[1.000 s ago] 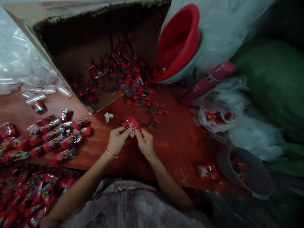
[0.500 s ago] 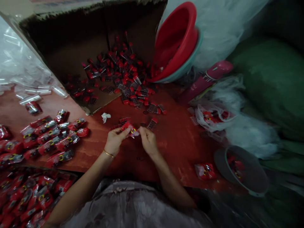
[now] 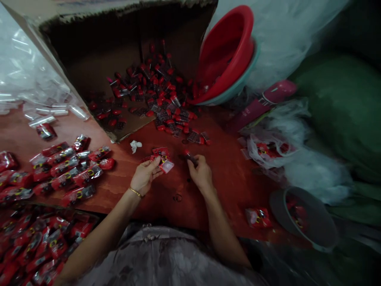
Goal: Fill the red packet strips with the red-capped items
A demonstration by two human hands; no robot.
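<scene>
We've split: left hand (image 3: pixel 145 174) keeps pinching the red packet (image 3: pixel 162 162) mid-counter (image 3: pixel 125 186); right hand (image 3: pixel 200 171) let go, moved to 2 o'clock, now closed on a red-capped piece (image 3: pixel 189 156) below the spill at 12; next insert coming

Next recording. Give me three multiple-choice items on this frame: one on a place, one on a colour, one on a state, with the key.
1. Where does the heap of small red-capped pieces lie?
A. in the grey bowl
B. spilling from the tipped cardboard box
C. on the person's lap

2. What colour is the upper tilted basin?
A. red
B. yellow
C. white

3. What is the left hand doing?
A. lying flat on the table
B. pinching a red packet
C. gripping the basin

Key: B, the pieces trail out of the box mouth; A, its inside and rim are red; B, thumb and fingers close on the packet.
</scene>
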